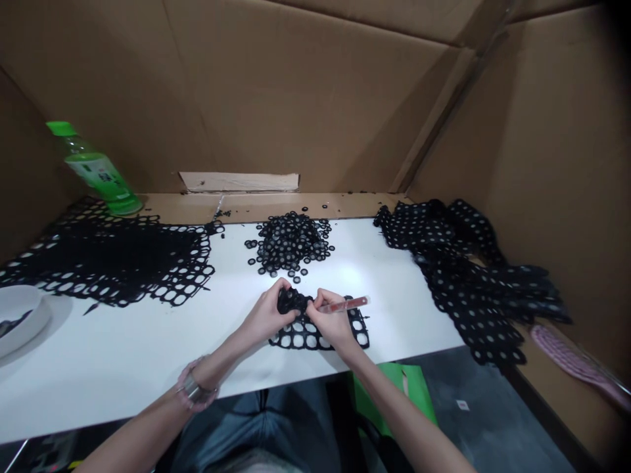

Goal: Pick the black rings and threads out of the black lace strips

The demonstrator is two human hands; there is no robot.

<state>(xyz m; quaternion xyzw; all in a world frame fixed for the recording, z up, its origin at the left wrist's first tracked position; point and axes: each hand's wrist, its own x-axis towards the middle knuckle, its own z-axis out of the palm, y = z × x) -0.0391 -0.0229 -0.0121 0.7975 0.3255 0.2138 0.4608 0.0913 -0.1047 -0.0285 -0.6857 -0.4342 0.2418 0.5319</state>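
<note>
At the front middle of the table, my left hand (266, 315) pinches the folded-up upper edge of a black rubber sheet with rows of round holes (292, 301). The rest of that sheet lies flat under both hands. My right hand (336, 320) grips a slim pen-like tool with a reddish-brown handle (351, 304); its tip points at the folded edge and is hidden by my fingers. Just beyond my hands lies a heap of small black rubber rings (292, 243), with several loose ones around it.
Stacked holed sheets (123, 253) cover the left, near a green bottle (103, 177) and a white bowl (42, 322). More black sheets (458, 289) hang over the table's right edge, by a pink hairbrush-like object (564, 355). Cardboard walls (296, 98) enclose the table.
</note>
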